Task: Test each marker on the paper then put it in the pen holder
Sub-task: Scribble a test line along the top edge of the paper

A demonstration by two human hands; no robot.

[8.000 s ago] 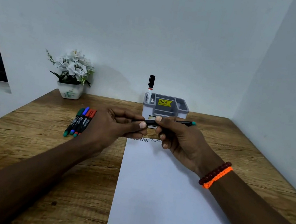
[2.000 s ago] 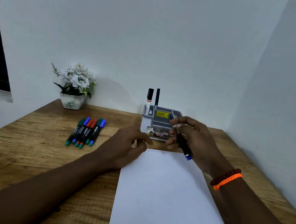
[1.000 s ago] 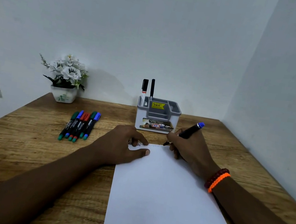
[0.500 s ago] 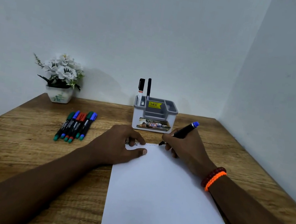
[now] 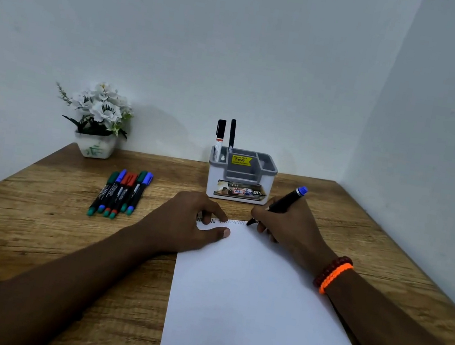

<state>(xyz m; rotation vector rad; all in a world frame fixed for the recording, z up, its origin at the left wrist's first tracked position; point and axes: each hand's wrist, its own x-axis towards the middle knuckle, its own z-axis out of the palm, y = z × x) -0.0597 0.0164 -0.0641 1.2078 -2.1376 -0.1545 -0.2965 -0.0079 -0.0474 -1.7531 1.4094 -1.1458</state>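
We hold blue-capped marker (image 5: pixel 280 205) in right hand (image 5: pixel 286 225), fingers curled round barrel near nib, tip at top edge of paper (image 5: pixel 255 294), centre frame. Left hand (image 5: pixel 183 224) flat, pinning sheet. Marker light, rigid, slick; grip mid-barrel for pen holder (image 5: pixel 241 174).

Marks on paper (image 5: pixel 246 293) top edge perhaps scribbles, illegible
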